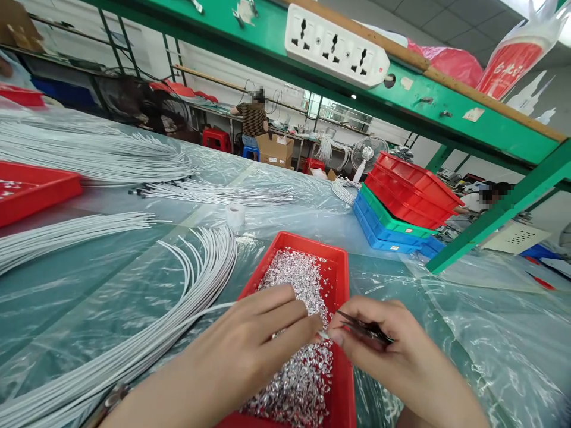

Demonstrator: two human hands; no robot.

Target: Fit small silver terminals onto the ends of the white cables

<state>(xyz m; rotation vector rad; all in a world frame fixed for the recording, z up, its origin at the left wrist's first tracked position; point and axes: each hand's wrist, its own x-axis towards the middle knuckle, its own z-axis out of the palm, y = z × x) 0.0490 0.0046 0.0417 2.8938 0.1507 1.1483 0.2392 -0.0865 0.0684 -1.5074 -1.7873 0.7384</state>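
Observation:
My left hand [263,336] is closed over the red tray [350,362], its fingertips pinching a white cable [218,308]. The cable runs in from the left behind the hand, and its pale tip [323,335] pokes out between the two hands. In my closed right hand [401,339] lies a pair of dark tweezers [368,331], points toward the left. The right thumb and fingertip meet at the cable tip; whether a small part sits there is too fine to tell. Many small shiny silver pieces [297,380] lie in the tray below.
A curved bundle of white cables [196,303] lies left of the tray, near a small white roll [235,216]. Stacked red, green and blue bins [401,202] stand at the back right. A green shelf beam with a power strip [336,47] crosses overhead.

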